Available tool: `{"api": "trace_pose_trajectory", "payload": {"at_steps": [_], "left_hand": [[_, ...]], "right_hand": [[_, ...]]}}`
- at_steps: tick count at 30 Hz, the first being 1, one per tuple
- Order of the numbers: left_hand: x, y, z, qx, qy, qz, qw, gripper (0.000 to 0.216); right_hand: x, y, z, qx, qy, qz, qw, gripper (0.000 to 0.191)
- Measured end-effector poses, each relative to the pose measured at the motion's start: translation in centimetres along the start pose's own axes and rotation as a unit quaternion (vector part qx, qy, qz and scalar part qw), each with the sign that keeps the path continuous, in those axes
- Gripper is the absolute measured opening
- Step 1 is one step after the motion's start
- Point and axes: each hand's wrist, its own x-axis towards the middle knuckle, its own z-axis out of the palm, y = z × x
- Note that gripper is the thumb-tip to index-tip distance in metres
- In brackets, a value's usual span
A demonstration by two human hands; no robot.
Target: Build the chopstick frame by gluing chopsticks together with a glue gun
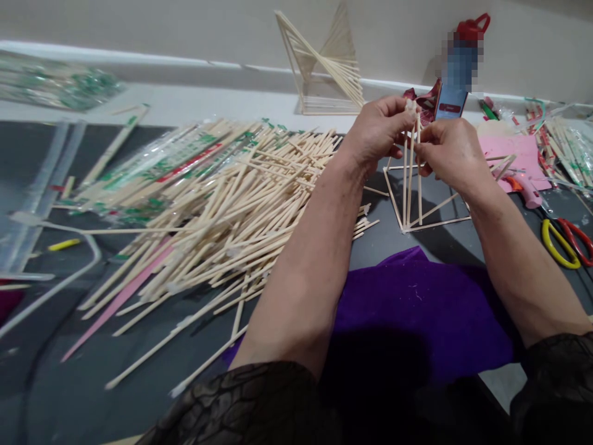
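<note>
A small frame of bare wooden sticks [393, 201], which look like chopsticks, stands on the dark table with several sticks rising to a top joint. Whitish glue-like stuff [411, 106] coats that joint. My left hand [376, 131] pinches the frame at the top, thumb and fingers closed around the stick ends. Just right of it, my right hand [450, 147] is closed on an upright chopstick [420, 198], gripped below its upper end. This stick reaches down close to the frame's base; whether it touches is unclear. My fingers partly hide the upper sticks.
Left of my arm lies a big heap of loose chopsticks [259, 204], with wrapped packs [162, 164] behind. A finished-looking twisted stick structure [319, 62] and a propped phone [451, 99] stand at the back. Right are a pink glue gun [528, 188], scissors [560, 244]; purple cloth [412, 296] lies in front.
</note>
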Motion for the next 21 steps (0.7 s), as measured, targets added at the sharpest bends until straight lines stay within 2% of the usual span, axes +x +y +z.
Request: {"api": "trace_pose_trajectory", "payload": {"at_steps": [4, 9, 17, 21], "left_hand": [[-0.04, -0.03, -0.02, 0.0, -0.002, 0.005, 1.0, 0.016], [-0.02, -0.14, -0.1, 0.009, 0.004, 0.006, 1.0, 0.013], [0.33, -0.56, -0.3, -0.041, -0.03, 0.028, 0.998, 0.009], [0.16, -0.24, -0.19, 0.0, -0.006, 0.007, 1.0, 0.01]], "right_hand": [[0.22, 0.64, 0.46, 0.028, 0.007, -0.005, 1.0, 0.018], [0.2, 0.24, 0.2, 0.012, 0.032, 0.003, 0.999, 0.011], [0.16, -0.03, 0.09, 0.015, 0.045, 0.012, 0.999, 0.008], [0.35, 0.14, 0.19, 0.011, 0.041, 0.013, 0.999, 0.005]]}}
